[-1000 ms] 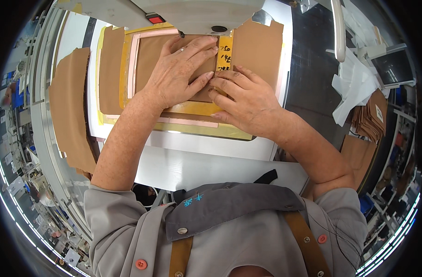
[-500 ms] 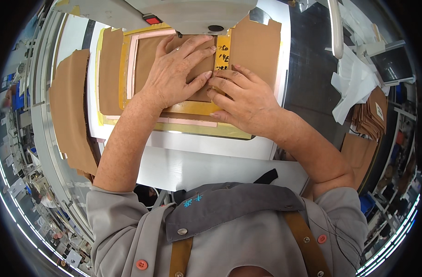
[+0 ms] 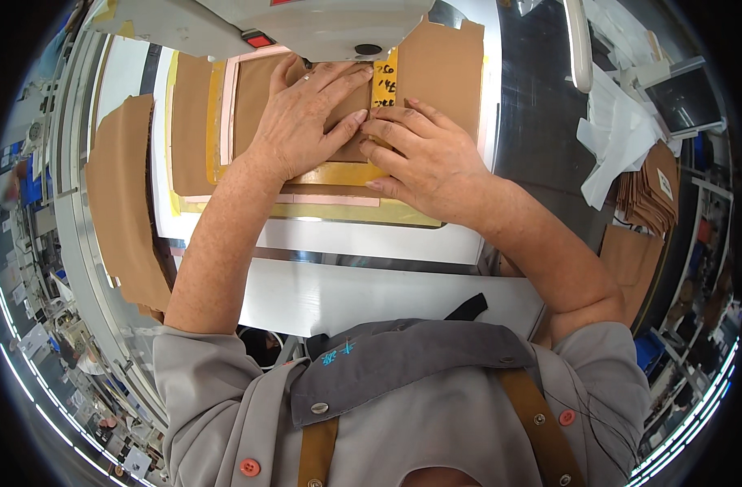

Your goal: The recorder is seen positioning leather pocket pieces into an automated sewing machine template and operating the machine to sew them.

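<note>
A yellow-edged template frame (image 3: 338,174) lies flat on a white work surface, with a smooth brown sheet (image 3: 253,101) inside it. My left hand (image 3: 294,126) rests palm down on that sheet, fingers stretched toward the machine head. Beside it, my right hand (image 3: 432,162) touches the sheet's right edge and the frame's marked right bar with slightly bent, spread fingers. The thumb of my right hand lies near the frame's lower bar. The two hands nearly meet at the thumb of the left one. Whether any small thing is under the right fingertips is hidden.
A grey machine head (image 3: 322,28) overhangs the frame's far side. Large brown sheets (image 3: 123,187) stand at left; another brown piece (image 3: 440,77) lies right of the frame. At far right are stacked brown pieces (image 3: 645,187), white crumpled sheeting (image 3: 619,138) and a dark screen (image 3: 686,105).
The frame and brown sheet have shifted slightly away from me under the machine head, and both hands have gone along with them. A dark gap now shows at the near edge of the white surface.
</note>
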A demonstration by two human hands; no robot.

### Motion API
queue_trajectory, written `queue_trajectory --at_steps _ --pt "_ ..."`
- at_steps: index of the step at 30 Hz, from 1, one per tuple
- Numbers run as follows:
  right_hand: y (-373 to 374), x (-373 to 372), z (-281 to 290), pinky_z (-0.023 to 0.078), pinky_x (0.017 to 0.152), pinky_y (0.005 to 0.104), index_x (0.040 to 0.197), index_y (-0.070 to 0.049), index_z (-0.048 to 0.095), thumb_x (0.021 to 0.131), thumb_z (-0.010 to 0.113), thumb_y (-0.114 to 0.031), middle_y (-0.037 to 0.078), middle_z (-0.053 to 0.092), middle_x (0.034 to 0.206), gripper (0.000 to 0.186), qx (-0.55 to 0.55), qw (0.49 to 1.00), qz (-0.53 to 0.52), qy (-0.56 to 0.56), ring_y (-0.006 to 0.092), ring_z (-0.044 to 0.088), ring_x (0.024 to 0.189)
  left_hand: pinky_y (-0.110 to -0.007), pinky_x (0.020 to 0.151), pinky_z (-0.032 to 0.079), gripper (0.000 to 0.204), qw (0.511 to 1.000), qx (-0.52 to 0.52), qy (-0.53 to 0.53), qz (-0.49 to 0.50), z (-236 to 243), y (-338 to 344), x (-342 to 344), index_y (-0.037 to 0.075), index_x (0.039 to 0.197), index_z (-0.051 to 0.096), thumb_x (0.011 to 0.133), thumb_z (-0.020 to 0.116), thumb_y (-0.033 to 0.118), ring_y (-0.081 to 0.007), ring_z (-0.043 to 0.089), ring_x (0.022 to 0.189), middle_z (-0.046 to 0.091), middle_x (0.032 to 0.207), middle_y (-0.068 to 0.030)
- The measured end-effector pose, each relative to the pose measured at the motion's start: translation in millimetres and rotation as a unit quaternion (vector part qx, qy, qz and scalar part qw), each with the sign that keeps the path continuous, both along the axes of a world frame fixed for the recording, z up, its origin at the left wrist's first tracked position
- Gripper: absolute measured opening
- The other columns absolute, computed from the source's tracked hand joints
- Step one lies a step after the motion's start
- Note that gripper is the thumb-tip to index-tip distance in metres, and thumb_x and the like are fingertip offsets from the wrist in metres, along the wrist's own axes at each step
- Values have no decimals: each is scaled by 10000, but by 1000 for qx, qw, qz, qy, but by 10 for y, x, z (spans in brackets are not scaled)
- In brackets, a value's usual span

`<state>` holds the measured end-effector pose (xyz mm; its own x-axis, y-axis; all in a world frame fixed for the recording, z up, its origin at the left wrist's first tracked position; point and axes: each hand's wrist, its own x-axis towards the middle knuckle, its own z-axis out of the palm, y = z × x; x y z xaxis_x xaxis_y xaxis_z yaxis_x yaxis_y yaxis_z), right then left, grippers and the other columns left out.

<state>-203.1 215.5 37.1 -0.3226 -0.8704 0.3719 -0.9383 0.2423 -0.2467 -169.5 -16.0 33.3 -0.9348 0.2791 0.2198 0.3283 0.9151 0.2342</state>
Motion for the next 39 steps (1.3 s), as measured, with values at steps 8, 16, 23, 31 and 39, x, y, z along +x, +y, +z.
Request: queue_trajectory --at_steps 8,16,23,31,39 --pt "0 -75 6 479 1089 463 1045 -121 704 783 800 -396 32 625 1159 392 -27 999 -24 -6 225 597 1171 -531 1183 237 355 999 -9 37 18 -21 3 -99 275 1286 693 944 684 367 -162 637 1166 682 1296 44" --pt "-16 -144 -32 490 1072 444 1088 -131 722 771 811 -412 42 627 1147 432 -6 998 -44 47 217 617 1126 -486 1128 266 290 999 -17 28 24 -7 -20 -104 294 1199 777 935 702 391 -164 612 1192 688 1303 35" --pt "-6 -205 -60 465 1108 482 1123 -88 708 827 795 -376 60 667 1197 421 -13 997 -70 8 211 606 1229 -551 1226 156 416 998 -43 14 34 34 22 -18 267 1337 703 979 600 451 -208 584 1267 589 1414 -35" --pt "-6 -323 -61 444 1124 498 1123 -87 704 868 764 -372 34 676 1270 387 -25 997 -73 31 193 594 1259 -555 1219 121 568 999 -38 -26 24 87 101 106 202 1417 642 931 595 493 -228 489 1392 558 1465 -48" --pt "-7 -433 -99 421 1139 499 1168 -111 709 874 738 -427 10 674 1289 433 -6 994 -93 54 191 584 1266 -527 1202 185 522 1000 21 -11 13 31 133 203 125 1336 673 881 686 381 -198 544 1348 594 1439 -18"
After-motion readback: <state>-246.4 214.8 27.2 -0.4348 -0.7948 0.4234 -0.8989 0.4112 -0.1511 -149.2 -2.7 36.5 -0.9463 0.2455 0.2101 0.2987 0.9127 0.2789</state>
